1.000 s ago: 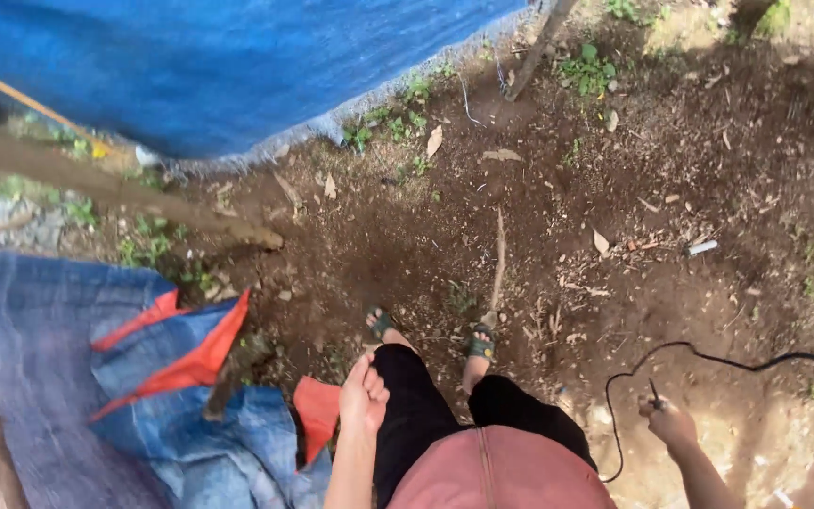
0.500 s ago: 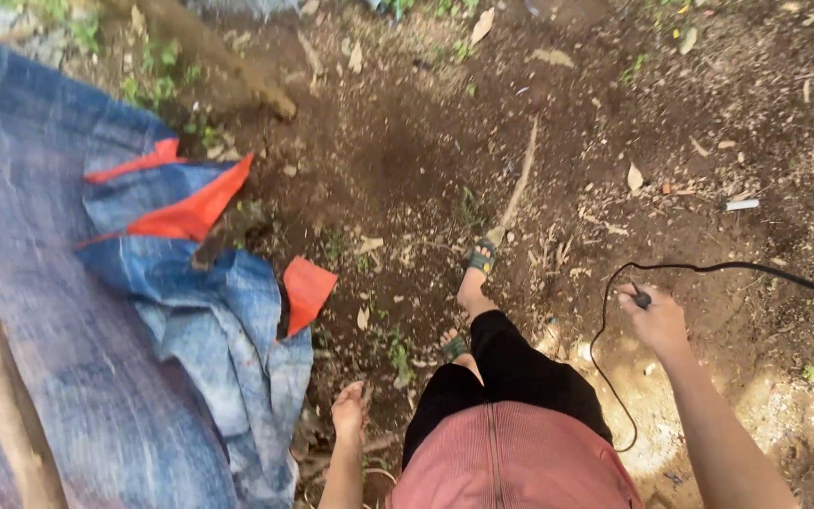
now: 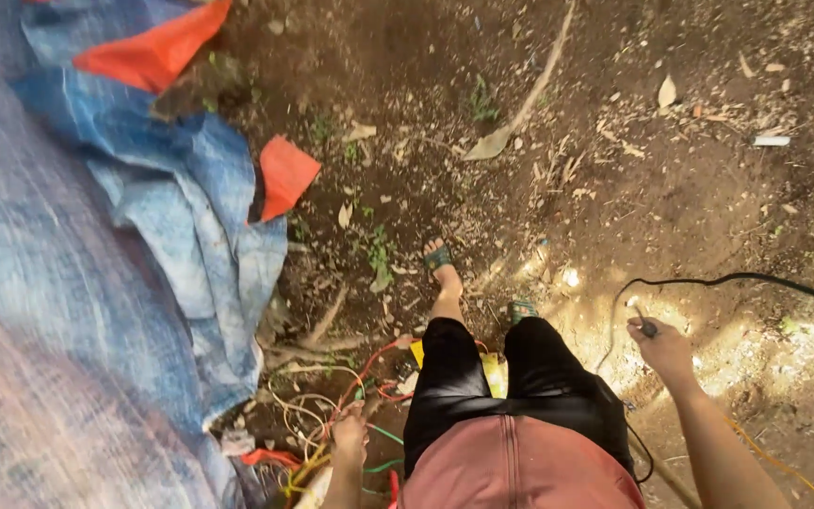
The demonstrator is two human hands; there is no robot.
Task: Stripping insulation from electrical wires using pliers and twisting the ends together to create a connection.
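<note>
Down at the bottom edge of the view, much is cut off: the person's forearms, the reddish-pink top and the black trousers all run out of frame, and only one sandalled foot (image 3: pixel 439 260) shows fully on the ground. The left hand (image 3: pixel 350 439) hangs low beside the left leg, seen from the back, so how far its fingers are curled cannot be told; it sits right over a tangle of red, green and yellow wires (image 3: pixel 327 424), but whether it touches or grips any of them is unclear. A yellow object (image 3: pixel 492 372) between the legs is mostly hidden by the trousers and cannot be identified.

The right hand (image 3: pixel 663 347) is closed around the end of a black cable (image 3: pixel 708 281), with a small dark tip poking out above the fingers. That cable loops up from the hand, then runs off across the soil to the right edge of the view. A thinner yellow wire (image 3: pixel 774 462) lies on the ground near the right forearm.

The ground is bare brown earth, scattered with dry leaves, twigs, exposed roots and a few green weeds, with patches of sunlight near the feet. A crumpled blue tarpaulin (image 3: pixel 96 264) with orange underside flaps covers the left side; it is blurred there.
</note>
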